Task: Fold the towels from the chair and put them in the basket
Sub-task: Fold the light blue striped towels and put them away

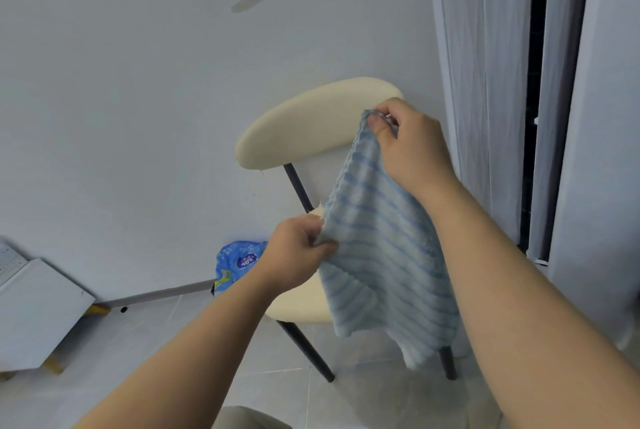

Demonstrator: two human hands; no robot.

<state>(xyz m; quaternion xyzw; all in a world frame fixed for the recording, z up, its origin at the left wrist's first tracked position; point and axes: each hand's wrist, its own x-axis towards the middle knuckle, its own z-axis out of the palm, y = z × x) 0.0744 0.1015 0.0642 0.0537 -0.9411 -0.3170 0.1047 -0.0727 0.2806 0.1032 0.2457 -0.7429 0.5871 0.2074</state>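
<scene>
The blue striped towel (381, 255) hangs in the air before the chair (311, 123), right hand (412, 148) pinching its top corner and left hand (298, 255) pinching the side edge, likely stretching it flat for folding.

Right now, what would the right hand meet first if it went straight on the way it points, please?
Probably the chair's backrest, just beyond the right hand, which pinches a towel corner; how far behind it sits is unclear.

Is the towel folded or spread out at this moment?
Spread, not neatly folded: the towel hangs open in front of the chair, left hand gripping its side edge, right hand pinching a top corner.
</scene>
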